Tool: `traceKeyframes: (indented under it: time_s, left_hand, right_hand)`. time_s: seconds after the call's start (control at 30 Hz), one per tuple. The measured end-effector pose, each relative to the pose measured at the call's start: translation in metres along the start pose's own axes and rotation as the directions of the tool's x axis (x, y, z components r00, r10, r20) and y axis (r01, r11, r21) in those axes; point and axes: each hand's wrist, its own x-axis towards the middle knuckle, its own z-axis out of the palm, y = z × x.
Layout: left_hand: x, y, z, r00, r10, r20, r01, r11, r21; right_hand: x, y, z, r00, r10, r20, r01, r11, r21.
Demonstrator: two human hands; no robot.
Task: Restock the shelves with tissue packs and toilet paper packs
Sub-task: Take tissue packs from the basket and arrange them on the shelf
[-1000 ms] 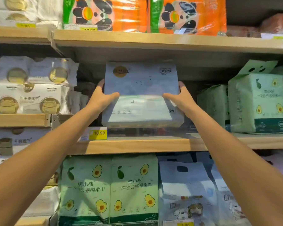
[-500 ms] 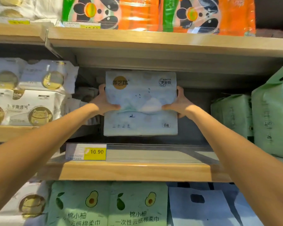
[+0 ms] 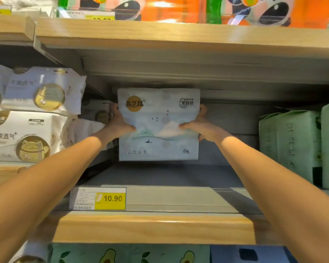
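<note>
The pale blue-and-white soft plastic tissue multipack (image 3: 158, 130), rectangular, with a gold disc and a mountain scene printed on its face, stands upright deep inside the middle bay, close to the grey back panel. A second ago you held it at the front lip, above the price label; it has since travelled inward. Its bottom edge now sits at or just above the grey shelf floor, and which of the two cannot be told. Your left hand (image 3: 120, 123) and right hand (image 3: 199, 126) clasp its two short sides, thumbs curled across the front, fingers hooked round the edges. This pack looks nearly placed: only settling it and letting go seem to remain. The light wooden shelf edge (image 3: 152, 227) below carries a yellow price label (image 3: 98, 198) reading 10.90. White packs with gold cat emblems (image 3: 27, 135) are stacked to the left, pale green packs (image 3: 291, 141) stand well apart to the right, and orange panda-printed packs (image 3: 171, 8) line the shelf above.
</note>
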Motion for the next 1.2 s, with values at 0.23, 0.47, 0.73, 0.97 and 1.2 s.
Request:
traceKeyframes:
  time_s: [0.23,0.47,0.73,0.97,1.2]
  left_hand:
    - [-0.001,-0.018,0.0,0.999,-0.016,0.037,0.01,0.987,0.159]
    - [-0.001,-0.027,-0.007,0.989,-0.114,0.094,0.09,0.97,0.227]
    - [-0.01,-0.022,-0.008,0.986,-0.141,0.087,0.117,0.964,0.238]
    - [-0.023,-0.014,-0.007,0.989,0.008,0.148,-0.038,0.979,0.202]
    - [-0.015,-0.025,-0.01,0.981,-0.069,0.184,0.031,0.979,0.201]
  right_hand:
    - [0.011,0.018,0.02,0.997,0.08,0.015,-0.079,0.996,-0.037]
    - [0.008,0.029,0.015,0.98,0.09,0.176,-0.086,0.996,-0.029]
    - [0.009,0.027,0.02,0.98,0.05,0.194,-0.042,0.998,-0.044]
    - [0.01,0.027,0.022,0.986,0.05,0.161,-0.032,0.993,-0.116]
    - [0.005,0.025,0.02,0.985,0.04,0.168,-0.019,0.992,-0.124]
